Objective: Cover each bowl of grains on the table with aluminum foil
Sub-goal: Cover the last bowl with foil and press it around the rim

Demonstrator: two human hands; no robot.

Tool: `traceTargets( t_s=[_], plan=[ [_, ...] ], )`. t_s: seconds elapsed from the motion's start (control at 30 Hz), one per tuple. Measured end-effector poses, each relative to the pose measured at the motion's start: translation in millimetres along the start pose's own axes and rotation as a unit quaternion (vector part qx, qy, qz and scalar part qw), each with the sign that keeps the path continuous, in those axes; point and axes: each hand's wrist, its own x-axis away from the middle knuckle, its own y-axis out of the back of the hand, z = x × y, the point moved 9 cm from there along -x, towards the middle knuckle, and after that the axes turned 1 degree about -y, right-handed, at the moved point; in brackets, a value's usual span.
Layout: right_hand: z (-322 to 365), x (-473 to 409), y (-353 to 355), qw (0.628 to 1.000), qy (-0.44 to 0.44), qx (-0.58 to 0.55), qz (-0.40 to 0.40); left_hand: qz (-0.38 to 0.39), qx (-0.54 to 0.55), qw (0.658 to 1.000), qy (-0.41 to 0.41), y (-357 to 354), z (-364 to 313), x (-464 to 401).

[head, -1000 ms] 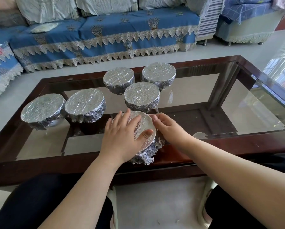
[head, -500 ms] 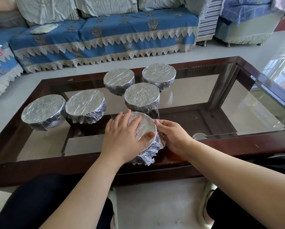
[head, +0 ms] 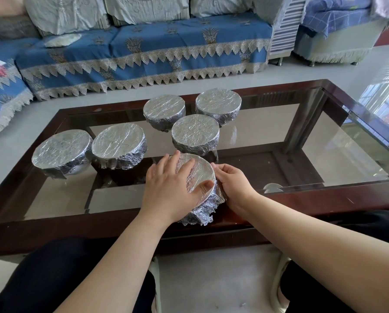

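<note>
While a long sofa (head: 143, 48) draped in blue cloth with a cream lace fringe fills the far side of the room, a dark wooden table (head: 338, 197) with a glass top stands in front of it, close to the seated person's knees. Six foil-covered bowls sit on the glass. Two stand side by side at the left: the far-left bowl (head: 61, 151) and its neighbour (head: 119, 145), nearly touching. Three cluster near the middle: a rear left bowl (head: 164, 110), a rear right bowl (head: 218, 105) and a middle bowl (head: 195, 134) just in front of them. The nearest bowl (head: 200, 175) sits at the table's front edge, its foil crumpled down the side. The left hand (head: 168, 190) lies flat on that foil top, fingers straight and spread, thumb pressing near the rim. The right hand (head: 234, 184) cups the bowl's right side, fingers curled round the foil at the rim.
</note>
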Motion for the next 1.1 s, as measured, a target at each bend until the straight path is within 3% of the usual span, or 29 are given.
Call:
traceTargets(
  t_s=[0.2, 0.53, 0.7, 0.83, 1.1],
  plan=[
    [5, -1, -3, 0.999, 0.000, 0.034, 0.003, 0.001, 0.002, 1.000, 0.002, 1, 0, 0],
    [32, 1, 8, 0.971, 0.069, 0.221, -0.063, -0.001, 0.000, 1.000, 0.010, 0, 0, 0],
    [32, 3, 8, 0.964, 0.071, 0.248, -0.065, -0.004, -0.005, 1.000, 0.014, 0, 0, 0],
    [28, 7, 13, 0.981, 0.049, 0.181, -0.054, -0.003, -0.010, 1.000, 0.022, 1, 0, 0],
    [18, 12, 4, 0.973, 0.089, 0.213, -0.022, -0.010, -0.011, 0.999, 0.041, 2, -1, 1]
  ],
)
